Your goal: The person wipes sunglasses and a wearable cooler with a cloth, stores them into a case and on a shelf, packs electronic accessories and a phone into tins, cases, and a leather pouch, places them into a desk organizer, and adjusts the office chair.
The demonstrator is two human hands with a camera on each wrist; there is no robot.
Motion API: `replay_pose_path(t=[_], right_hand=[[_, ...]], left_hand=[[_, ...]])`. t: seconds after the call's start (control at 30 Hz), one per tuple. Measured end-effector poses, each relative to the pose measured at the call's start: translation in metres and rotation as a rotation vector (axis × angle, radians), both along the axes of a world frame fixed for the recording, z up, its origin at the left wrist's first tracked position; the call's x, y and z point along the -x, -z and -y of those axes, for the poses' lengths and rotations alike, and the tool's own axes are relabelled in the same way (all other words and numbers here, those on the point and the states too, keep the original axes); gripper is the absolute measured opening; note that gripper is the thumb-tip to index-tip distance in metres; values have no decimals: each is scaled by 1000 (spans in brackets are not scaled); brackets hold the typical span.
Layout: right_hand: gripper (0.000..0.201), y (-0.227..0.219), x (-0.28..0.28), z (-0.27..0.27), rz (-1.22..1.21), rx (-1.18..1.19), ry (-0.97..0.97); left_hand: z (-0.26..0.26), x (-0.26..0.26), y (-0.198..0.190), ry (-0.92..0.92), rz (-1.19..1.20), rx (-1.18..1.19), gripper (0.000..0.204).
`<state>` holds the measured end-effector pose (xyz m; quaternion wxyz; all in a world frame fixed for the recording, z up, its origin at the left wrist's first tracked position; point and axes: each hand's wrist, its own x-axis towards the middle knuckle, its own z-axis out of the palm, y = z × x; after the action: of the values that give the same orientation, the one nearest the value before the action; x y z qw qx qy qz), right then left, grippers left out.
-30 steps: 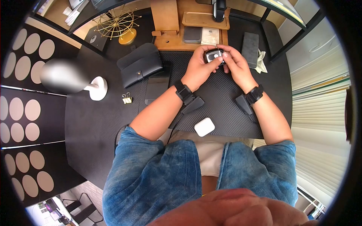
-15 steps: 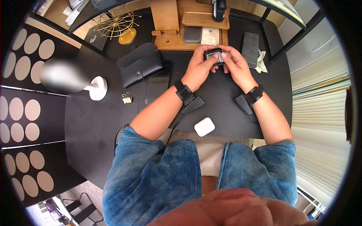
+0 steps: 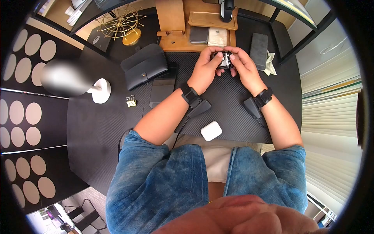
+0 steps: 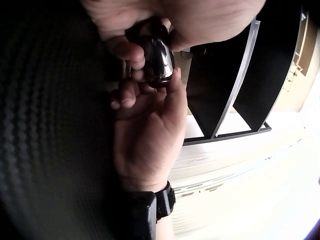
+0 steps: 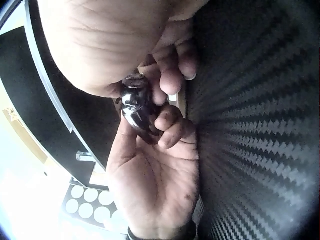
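Observation:
A small, glossy black-and-silver device (image 3: 225, 60), shaped like a key fob, is held between both hands above the far part of the desk. My left hand (image 3: 205, 68) grips its left side, the thumb lying over its silver face. On the other side my right hand (image 3: 246, 69) pinches it between thumb and fingers. The right wrist view shows the curved shiny black side of the device (image 5: 137, 112) with fingertips of both hands around it. In the left wrist view the right hand's (image 4: 150, 130) thumb and fingers meet its lower end.
A white earbud case (image 3: 211, 131) lies near the desk's front edge. To the left are a black wallet (image 3: 146, 64), a dark phone (image 3: 161, 91), a binder clip (image 3: 131, 101) and a white lamp base (image 3: 102, 91). A wooden stand (image 3: 171, 43) and grey case (image 3: 258, 50) stand farther back.
The device has turned in my fingers, so its silver face shows at a different angle. My left thumb has shifted across it. Both forearms have stayed in place.

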<state>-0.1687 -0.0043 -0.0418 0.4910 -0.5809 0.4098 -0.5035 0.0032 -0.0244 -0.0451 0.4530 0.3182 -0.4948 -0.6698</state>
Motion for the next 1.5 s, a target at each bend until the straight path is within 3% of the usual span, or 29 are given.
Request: replay_pose_path(t=[1.5], right_hand=[[33, 1, 0, 0, -34, -22, 8]], left_hand=[[-1, 2, 1, -16, 66, 64, 26]])
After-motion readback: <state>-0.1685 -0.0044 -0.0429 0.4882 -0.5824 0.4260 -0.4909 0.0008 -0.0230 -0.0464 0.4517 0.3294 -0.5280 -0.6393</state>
